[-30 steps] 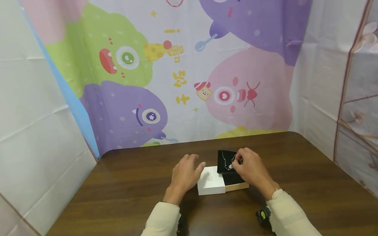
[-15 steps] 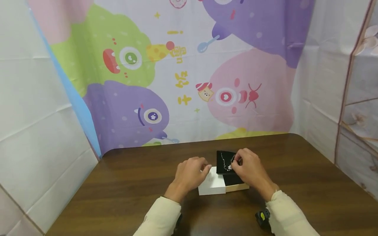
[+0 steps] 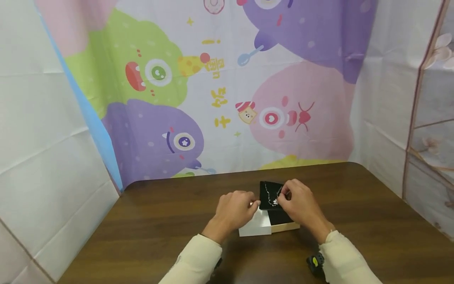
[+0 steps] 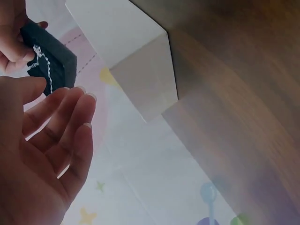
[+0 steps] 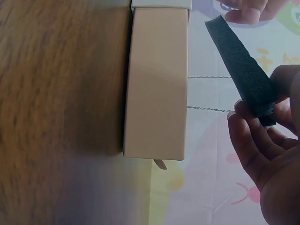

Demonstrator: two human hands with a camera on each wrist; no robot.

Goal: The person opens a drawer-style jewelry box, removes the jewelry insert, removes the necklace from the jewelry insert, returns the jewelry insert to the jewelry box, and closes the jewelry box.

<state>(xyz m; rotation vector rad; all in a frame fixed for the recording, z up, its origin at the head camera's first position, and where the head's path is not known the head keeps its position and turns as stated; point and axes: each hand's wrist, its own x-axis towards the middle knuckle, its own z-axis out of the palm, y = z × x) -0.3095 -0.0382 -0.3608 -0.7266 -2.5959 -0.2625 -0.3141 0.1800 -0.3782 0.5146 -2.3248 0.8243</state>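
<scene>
My right hand (image 3: 300, 202) pinches the right side of a black foam pad (image 5: 243, 65), held tilted above a small box. A silvery chain necklace (image 3: 274, 202) with a pale pendant lies over the pad's face. In the right wrist view, two thin chain strands (image 5: 208, 108) show below the pad. Left of the pad is my left hand (image 3: 237, 210), its fingers loosely bent near the pad's edge; in the left wrist view they appear empty, and contact is hard to tell. Beneath, the white box sleeve (image 3: 254, 228) covers the left part of a tan drawer (image 3: 285, 227) with a black interior.
The box stands on a brown wooden table (image 3: 159, 225). A cartoon-printed cloth (image 3: 220, 150) hangs behind the table's far edge, with pale cloth walls at both sides. A black device with a yellow-green mark (image 3: 315, 261) sits at the right wrist.
My left hand has moved right, over the white sleeve and up to the pad's left edge, its fingers bending more. The right hand, pad and box have stayed nearly still.
</scene>
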